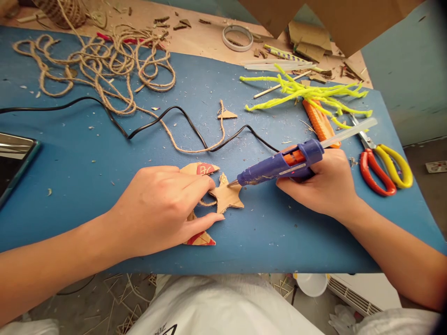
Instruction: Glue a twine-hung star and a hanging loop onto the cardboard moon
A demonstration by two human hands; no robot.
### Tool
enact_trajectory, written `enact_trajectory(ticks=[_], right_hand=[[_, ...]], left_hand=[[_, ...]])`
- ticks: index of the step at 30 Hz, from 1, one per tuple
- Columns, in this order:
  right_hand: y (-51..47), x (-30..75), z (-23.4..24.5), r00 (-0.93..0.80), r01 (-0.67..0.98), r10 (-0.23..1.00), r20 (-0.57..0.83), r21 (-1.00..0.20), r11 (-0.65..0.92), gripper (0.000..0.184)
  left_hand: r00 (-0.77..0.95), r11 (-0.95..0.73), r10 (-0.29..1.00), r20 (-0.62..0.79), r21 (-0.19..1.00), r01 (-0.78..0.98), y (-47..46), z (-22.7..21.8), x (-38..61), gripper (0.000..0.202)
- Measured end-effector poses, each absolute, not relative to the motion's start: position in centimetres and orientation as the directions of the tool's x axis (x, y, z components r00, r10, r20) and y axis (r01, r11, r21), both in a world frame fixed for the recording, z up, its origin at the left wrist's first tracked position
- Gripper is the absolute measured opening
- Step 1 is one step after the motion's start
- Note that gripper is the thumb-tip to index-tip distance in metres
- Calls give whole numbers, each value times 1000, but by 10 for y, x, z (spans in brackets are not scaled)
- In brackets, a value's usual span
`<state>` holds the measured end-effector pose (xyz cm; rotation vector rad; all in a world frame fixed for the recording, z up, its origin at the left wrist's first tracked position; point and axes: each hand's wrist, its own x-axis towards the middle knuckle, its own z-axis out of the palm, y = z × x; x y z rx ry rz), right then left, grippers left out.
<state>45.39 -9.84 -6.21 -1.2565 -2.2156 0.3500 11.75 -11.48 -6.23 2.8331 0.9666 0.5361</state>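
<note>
My right hand [321, 184] is wrapped round a blue hot glue gun [268, 167] with a clear glue stick jutting from its back. The gun's nozzle touches a small cardboard star [229, 196], near its upper part. My left hand [164, 209] grips the star's left edge with thumb and fingertips. Under that hand lies a crescent-like cardboard piece [201, 239] with red print, its middle hidden by the palm. A bit of twine loops between the crescent and the star.
The gun's black cord [185, 114] snakes across the blue table [265, 246]. Tangled twine [115, 65] lies far left, a phone-like device [16, 160] at the left edge. Lime pipe cleaners [296, 90], an orange cutter [319, 122], scissors [379, 167] and a tape roll [237, 38] sit at the right and back.
</note>
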Motion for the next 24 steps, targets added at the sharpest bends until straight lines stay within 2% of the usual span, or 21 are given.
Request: enact_trajectory(ticks=[4, 8, 10, 14, 16, 18, 20, 22, 24], right_hand=[[-92, 460, -62, -312, 625, 884, 348, -626, 467, 13], [-77, 479, -68, -323, 468, 869, 374, -735, 491, 12], [-71, 488, -67, -385, 466, 839, 385, -703, 537, 14], [-62, 498, -57, -547, 537, 737, 397, -509, 673, 17], [-57, 502, -54, -623, 542, 696, 357, -445, 713, 20], [-51, 509, -52, -677, 535, 672, 299, -426, 729, 30], [-45, 518, -51, -719, 521, 651, 243, -431, 737, 49], [-39, 526, -50, -761, 499, 623, 180, -452, 740, 66], [-34, 533, -47, -802, 472, 588, 109, -487, 735, 69]], left_hand=[[744, -793, 609, 275, 204, 574, -114, -66, 115, 26], [736, -791, 611, 292, 204, 576, -112, -73, 106, 30], [738, -795, 606, 298, 208, 569, -110, -76, 101, 31], [764, -813, 582, 277, 211, 543, -104, -77, 99, 30], [770, -817, 576, 275, 232, 528, -103, -77, 99, 36], [759, -815, 576, 304, 277, 508, -103, -79, 99, 49], [731, -812, 579, 361, 332, 479, -105, -80, 98, 55], [700, -806, 583, 411, 397, 438, -106, -80, 97, 40], [670, -757, 624, 401, 520, 394, -105, -77, 96, 16]])
